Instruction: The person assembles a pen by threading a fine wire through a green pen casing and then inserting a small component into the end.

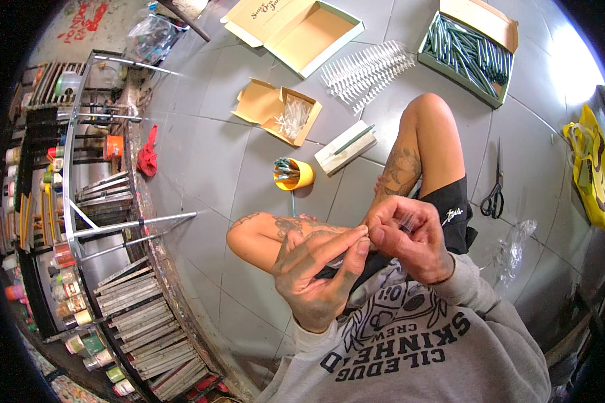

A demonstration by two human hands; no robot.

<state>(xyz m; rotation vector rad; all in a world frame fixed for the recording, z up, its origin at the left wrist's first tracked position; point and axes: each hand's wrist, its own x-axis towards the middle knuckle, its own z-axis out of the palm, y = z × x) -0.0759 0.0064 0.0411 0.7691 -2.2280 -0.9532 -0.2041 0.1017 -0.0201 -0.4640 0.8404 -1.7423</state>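
Note:
Over my crossed legs, my left hand (pixel 319 269) and my right hand (pixel 413 245) meet at the fingertips. Thumb and forefinger of the left pinch something too small to make out. My right hand is closed too, and a small clear plastic piece (pixel 407 221) shows between its fingers. Beyond my knees stands a yellow cup (pixel 305 177) of dark green pen-like sticks (pixel 286 168). Beside it one green stick (pixel 353 139) rests on a whitish block (pixel 336 158). A small open cardboard box (pixel 254 107) holds clear plastic pieces (pixel 293 117).
Clear pieces (pixel 370 70) lie in rows on the grey tiles, near an open carton (pixel 326 30). A box of dark green sticks (pixel 467 54) is at far right. Black scissors (pixel 494 201), crumpled plastic (pixel 515 252) and a yellow bag (pixel 590 161) lie right; a metal-framed rack (pixel 74 174) stands left.

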